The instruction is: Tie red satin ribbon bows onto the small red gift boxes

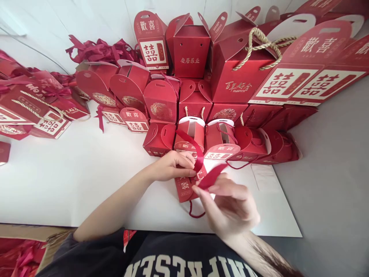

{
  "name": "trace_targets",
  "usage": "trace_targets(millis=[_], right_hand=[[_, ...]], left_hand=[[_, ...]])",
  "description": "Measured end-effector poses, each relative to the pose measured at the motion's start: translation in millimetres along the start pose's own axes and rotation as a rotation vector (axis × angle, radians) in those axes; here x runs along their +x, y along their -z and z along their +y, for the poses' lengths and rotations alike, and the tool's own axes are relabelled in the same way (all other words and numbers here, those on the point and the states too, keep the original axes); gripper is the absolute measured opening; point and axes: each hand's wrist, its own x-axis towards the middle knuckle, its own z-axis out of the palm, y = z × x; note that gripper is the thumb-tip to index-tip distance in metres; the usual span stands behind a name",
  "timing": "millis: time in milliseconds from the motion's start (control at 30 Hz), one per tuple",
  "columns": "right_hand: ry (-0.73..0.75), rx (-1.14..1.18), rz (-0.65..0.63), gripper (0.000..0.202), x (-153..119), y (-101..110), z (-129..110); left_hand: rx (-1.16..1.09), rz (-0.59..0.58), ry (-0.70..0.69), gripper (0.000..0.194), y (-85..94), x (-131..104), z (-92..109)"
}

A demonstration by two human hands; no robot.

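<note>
Two hands on one red ribbon [198, 154] | left hand [173, 166] fingers pinch it at small box [186, 188] on table [72, 184] | right hand [230, 204] fingers pinch free end | risk: slippery ribbon could slide loose, judging by light grip

At the top centre of the frame we read 歡喜 above a large 囍 on a tall red paper gift box [152, 40]. Beside it, an open red carton [190, 52] says 安居乐业. The red rope-handled bag [238, 73] reads 百年好合.
</note>
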Motion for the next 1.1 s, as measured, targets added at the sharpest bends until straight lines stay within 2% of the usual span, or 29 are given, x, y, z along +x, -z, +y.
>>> trace_targets(millis=[167, 300, 433, 533, 600, 767, 833, 967, 1033, 1100], right_hand=[[0.267, -0.026, -0.319, 0.028, -8, -17, 7], [0.458, -0.27, -0.56, 0.017, -15, -34, 15], [0.544, -0.479, -0.648, 0.026, -17, -48, 13], [0.573, -0.488, -0.696, 0.025, -21, -56, 15], [0.573, -0.504, -0.774, 0.023, -24, -59, 18], [0.514, -0.444, -1.065, 0.02, -18, -53, 20], [0.437, -0.32, -1.11, 0.016, -7, -40, 16], [0.126, -0.222, -0.985, 0.017, 24, 1, 9], [-0.01, -0.328, -0.9, 0.011, 38, 21, 10], [-0.121, -0.414, -0.907, 0.01, 49, 36, 14]], left_hand=[[0.021, -0.025, 0.104, 0.033, 4.5, 4, 8], [0.06, -0.068, 0.185, 0.03, 7.7, 9, 17], [0.131, -0.101, 0.203, 0.031, 10.1, 12, 23], [0.179, -0.124, 0.209, 0.016, 11.0, 12, 24], [0.219, -0.123, 0.21, 0.01, 10.9, 10, 23], [0.309, -0.095, 0.228, 0.009, 8.5, 6, 26], [0.32, -0.081, 0.237, 0.008, 8.2, 6, 27], [0.3, -0.124, 0.187, 0.005, 9.1, 5, 26], [0.285, -0.144, 0.158, 0.005, 9.3, 4, 26], [0.295, -0.133, 0.158, 0.007, 9.0, 4, 28]])
